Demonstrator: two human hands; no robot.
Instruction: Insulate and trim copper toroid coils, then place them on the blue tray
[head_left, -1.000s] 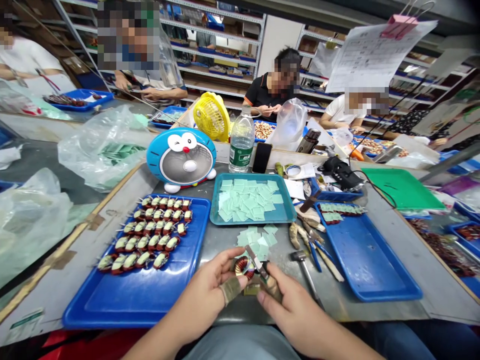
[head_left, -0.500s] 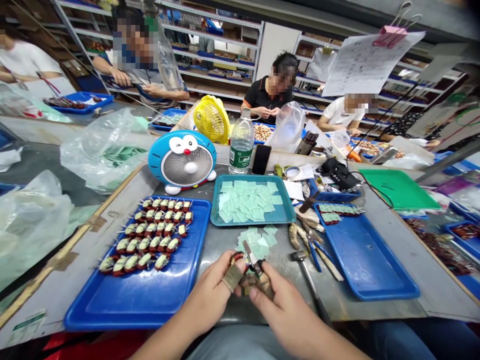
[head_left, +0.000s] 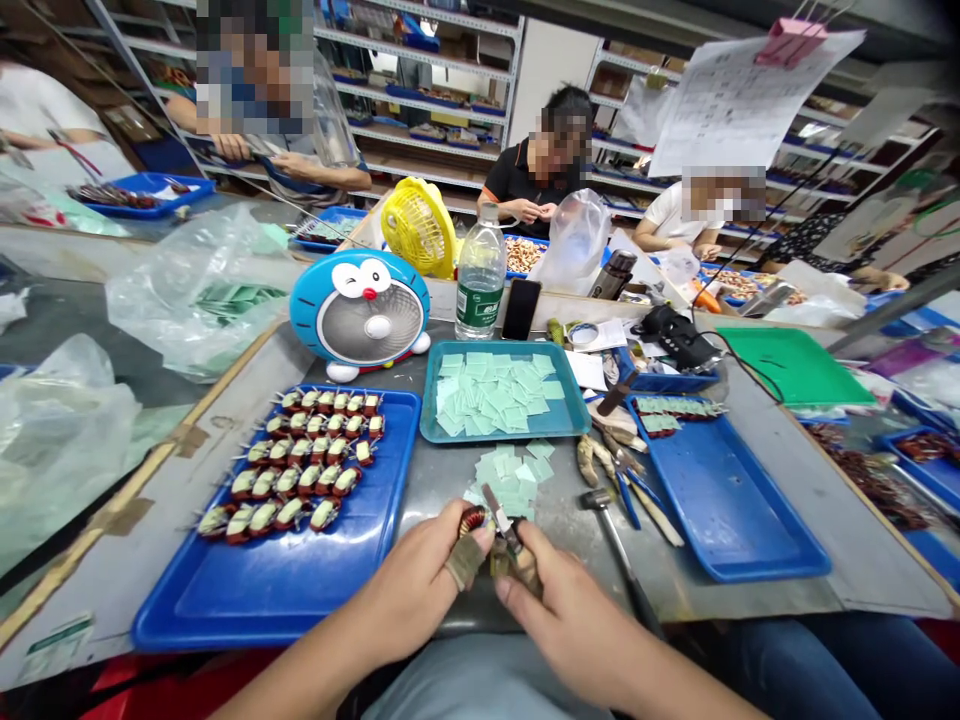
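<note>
On the left hand, taped fingers pinch a red-and-copper wire-wound toroid coil. On the right hand, fingers pinch a narrow steel blade, keeping it just beside the coil.

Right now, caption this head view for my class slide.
Left hand holds a copper toroid coil; right hand holds a small blade.

Rough, matt cloth finger wrap on my finger beside the glossy copper winding and smooth, shiny steel blade; a glossy blue plastic tray rests on a dull grey metal bench top.
</note>
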